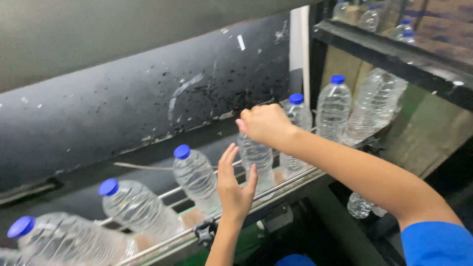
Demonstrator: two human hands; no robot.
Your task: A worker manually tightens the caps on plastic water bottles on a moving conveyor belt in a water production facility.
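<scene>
- Right hand [264, 123] is closed over the top of a clear ribbed plastic bottle [256, 156], cap hidden.
- Left hand [234, 184] is open, empty, just beside that bottle.
- Judged: steadying it; next needs an upright, careful release.

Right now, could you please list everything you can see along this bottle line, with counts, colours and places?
Bottles on conveyor: seven, clear with blue caps where visible, in a row between the rails, one under the right hand.
Guide rails: metal, grey, along the conveyor's sides.
Back panel: one, dark, speckled, behind the row.
Upper shelf bottles: at least three, clear, top right.
Fallen bottle: one, clear, below the conveyor.
Left hand: open, beside a bottle.
Right hand: closed over a bottle's top.
</scene>
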